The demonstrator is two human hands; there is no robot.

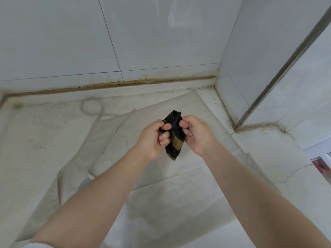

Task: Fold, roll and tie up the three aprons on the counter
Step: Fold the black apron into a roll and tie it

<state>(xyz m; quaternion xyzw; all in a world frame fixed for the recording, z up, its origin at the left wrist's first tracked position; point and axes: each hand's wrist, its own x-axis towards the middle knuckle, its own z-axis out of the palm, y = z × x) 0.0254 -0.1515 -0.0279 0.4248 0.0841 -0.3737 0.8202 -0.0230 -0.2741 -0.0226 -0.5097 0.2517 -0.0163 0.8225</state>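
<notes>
Black rolled apron (pixel 174 140) sits mid-frame, gripped by curled fingers of both the left hand (pixel 152 138) and right hand (pixel 196 134). Beige aprons (pixel 161 185) lie spread beneath on the pale surface (pixel 35 140).

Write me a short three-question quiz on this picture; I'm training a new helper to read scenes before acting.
1. True or false: the dark rolled apron lies flat on the counter.
2. Which hands hold the dark roll? A) left only B) right only C) both
3. What pale item is spread on the counter beneath the hands?

Key
1. False: it is held up above the counter.
2. C: the left hand and the right hand each have a grip on it.
3. A beige apron, still unfolded, its strap loop lying behind.
</notes>
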